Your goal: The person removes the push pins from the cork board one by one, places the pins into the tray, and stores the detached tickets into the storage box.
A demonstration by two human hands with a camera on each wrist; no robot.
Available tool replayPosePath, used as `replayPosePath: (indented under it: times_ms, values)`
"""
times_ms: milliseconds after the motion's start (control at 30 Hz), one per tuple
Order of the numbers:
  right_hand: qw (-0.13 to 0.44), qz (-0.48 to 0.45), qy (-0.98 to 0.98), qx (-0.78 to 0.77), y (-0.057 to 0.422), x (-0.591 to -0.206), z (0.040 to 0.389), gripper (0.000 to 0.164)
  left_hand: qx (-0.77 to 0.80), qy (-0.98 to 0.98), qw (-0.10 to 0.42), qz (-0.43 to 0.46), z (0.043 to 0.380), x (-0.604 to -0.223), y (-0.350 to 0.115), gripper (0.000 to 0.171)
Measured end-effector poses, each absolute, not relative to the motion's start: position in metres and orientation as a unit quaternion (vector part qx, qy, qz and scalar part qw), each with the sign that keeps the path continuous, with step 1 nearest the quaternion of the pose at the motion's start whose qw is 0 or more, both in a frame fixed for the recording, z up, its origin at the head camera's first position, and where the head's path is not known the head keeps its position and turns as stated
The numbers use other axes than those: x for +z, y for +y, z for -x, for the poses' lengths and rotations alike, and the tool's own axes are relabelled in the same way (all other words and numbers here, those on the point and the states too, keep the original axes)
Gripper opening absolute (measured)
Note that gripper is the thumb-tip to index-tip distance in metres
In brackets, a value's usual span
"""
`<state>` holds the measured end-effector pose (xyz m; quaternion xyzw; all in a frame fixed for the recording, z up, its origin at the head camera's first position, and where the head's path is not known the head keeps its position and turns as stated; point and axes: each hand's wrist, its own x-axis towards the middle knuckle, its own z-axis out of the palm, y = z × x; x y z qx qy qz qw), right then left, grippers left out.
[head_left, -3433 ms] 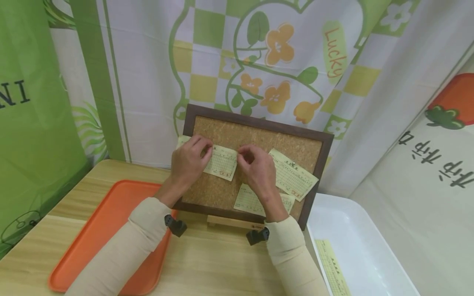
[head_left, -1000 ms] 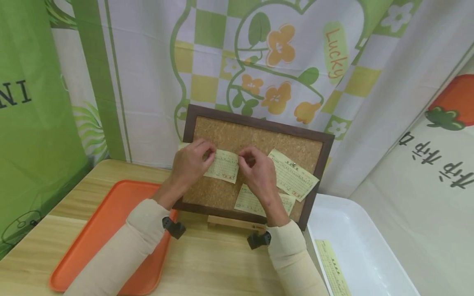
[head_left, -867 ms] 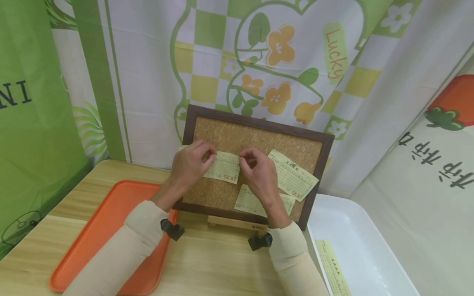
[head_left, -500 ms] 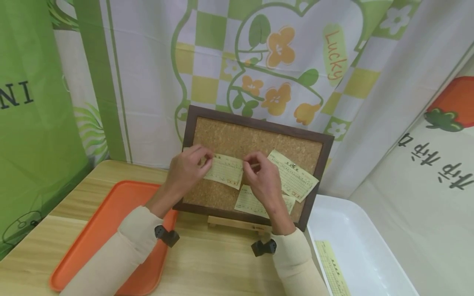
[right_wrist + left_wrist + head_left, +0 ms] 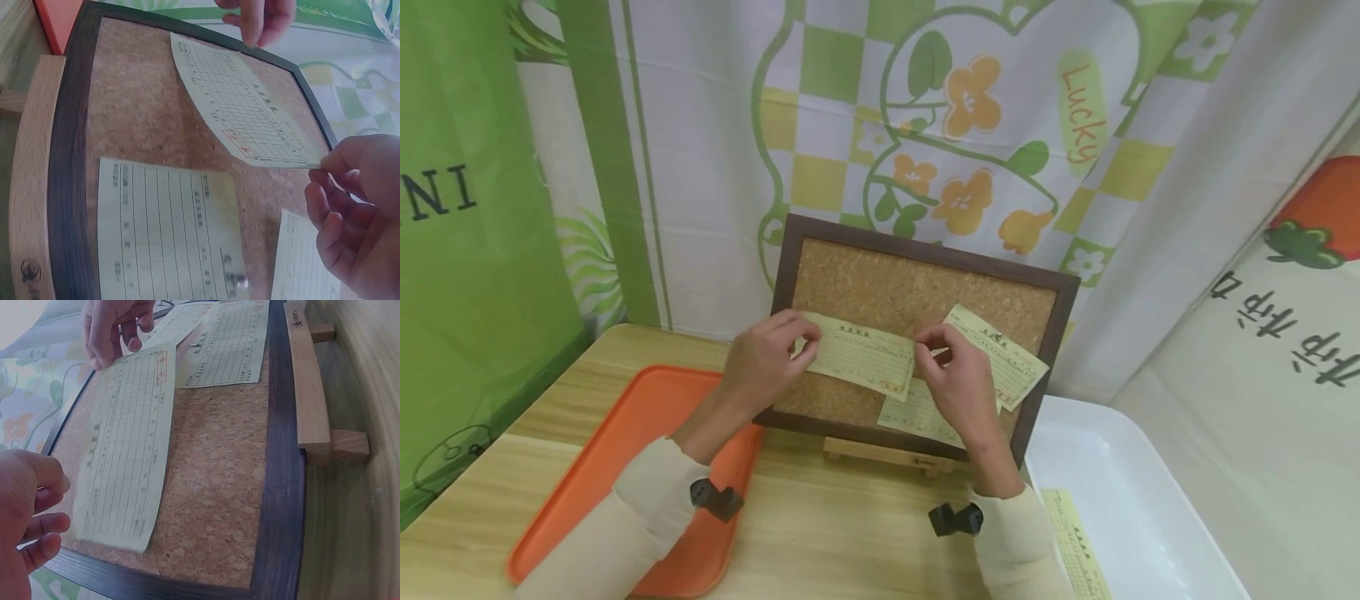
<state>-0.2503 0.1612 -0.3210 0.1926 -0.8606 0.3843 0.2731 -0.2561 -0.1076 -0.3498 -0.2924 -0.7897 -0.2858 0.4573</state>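
Note:
A pale yellow printed receipt (image 5: 859,360) lies across the cork board (image 5: 917,267), its right end lifted in a curve. My right hand (image 5: 958,379) pinches its upper right corner between thumb and forefinger, clear in the right wrist view. At the upper left corner, my left hand (image 5: 769,354) has its fingers bent; I cannot tell whether they pinch the paper. In the left wrist view these fingertips (image 5: 65,485) stand right beside the receipt's edge. Two more receipts hang on the board: one at the right (image 5: 1028,360), under a small pin, and one lower down (image 5: 910,414), partly behind my right hand.
The dark-framed board leans on a small wooden easel (image 5: 880,454) before a patterned curtain (image 5: 700,167). An orange tray (image 5: 625,417) lies at the left of the wooden table (image 5: 850,533). At the right stands a white tray (image 5: 1157,492) with another receipt (image 5: 1071,533).
The receipt has moved right and down, with my right hand at its corner. My left hand has moved left and down, toward the receipt's left end. The other receipts have stayed put.

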Motion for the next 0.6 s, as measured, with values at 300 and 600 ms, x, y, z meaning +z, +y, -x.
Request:
replayPosePath:
  times_ms: [300, 600]
  values:
    - [0.258, -0.157, -0.871, 0.387, 0.180, -0.322, 0.240, 0.006, -0.296, -0.800, 0.437, 0.286, 0.247, -0.362, -0.119, 0.013]
    - [0.253, -0.133, -0.878, 0.385, 0.195, -0.327, 0.229, 0.006, -0.293, -0.822, 0.404, 0.273, 0.236, -0.374, -0.133, 0.015]
